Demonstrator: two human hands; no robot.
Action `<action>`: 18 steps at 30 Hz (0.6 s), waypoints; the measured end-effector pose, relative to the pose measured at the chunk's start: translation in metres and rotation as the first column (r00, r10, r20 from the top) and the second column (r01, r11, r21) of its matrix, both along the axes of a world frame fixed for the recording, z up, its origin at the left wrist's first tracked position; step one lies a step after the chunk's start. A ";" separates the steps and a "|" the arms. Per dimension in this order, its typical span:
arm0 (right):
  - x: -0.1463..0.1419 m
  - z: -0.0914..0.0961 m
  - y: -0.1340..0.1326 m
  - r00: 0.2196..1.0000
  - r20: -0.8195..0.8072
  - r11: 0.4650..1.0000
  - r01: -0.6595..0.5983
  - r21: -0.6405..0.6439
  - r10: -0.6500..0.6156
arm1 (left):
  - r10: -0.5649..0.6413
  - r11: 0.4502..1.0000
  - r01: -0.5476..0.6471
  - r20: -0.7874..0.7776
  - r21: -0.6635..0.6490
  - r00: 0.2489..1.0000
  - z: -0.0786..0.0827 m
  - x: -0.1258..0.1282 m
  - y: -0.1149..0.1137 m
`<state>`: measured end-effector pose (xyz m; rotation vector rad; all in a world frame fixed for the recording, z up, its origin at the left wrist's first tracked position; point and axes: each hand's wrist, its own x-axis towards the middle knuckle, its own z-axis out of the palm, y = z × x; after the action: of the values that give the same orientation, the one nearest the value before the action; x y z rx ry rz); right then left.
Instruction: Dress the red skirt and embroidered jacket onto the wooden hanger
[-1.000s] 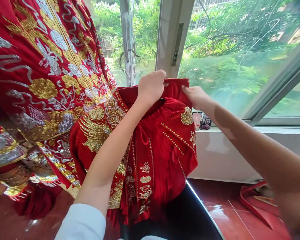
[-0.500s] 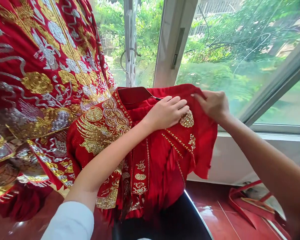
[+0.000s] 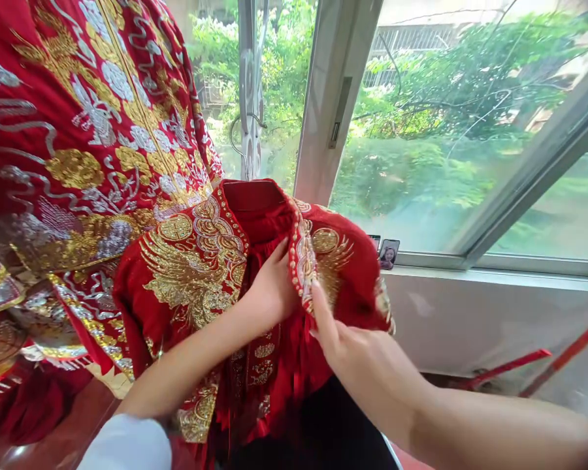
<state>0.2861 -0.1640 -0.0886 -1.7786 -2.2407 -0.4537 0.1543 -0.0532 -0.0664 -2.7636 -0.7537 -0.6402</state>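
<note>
A red garment with gold embroidery (image 3: 191,274) hangs on a hanger in front of me. My left hand (image 3: 269,287) is closed on the inside of its front opening, below the collar. My right hand (image 3: 353,352) pinches the beaded gold-trimmed front edge (image 3: 301,261) and holds that panel over the garment's front. The hanger's metal hook (image 3: 235,130) shows above the collar, by the window grille.
A larger red robe with gold and silver embroidery (image 3: 78,143) hangs at the left. A window with a white frame (image 3: 323,111) is behind. Small photo cards (image 3: 387,253) stand on the sill. Red strips (image 3: 509,365) lie on the floor at right.
The right front panel has been folded over the garment's front. Both hands came down from the shoulder to the front opening. The view has shifted slightly.
</note>
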 end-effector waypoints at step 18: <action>0.024 0.107 0.163 0.685 -0.567 0.858 -0.508 0.080 0.458 | 0.256 0.935 -0.104 0.443 -0.339 0.859 0.099 -0.107 0.063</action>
<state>0.3103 -0.0015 0.0180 -1.0531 -2.1562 0.2654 0.0476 0.0098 0.0327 -2.7636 -1.3012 -1.2989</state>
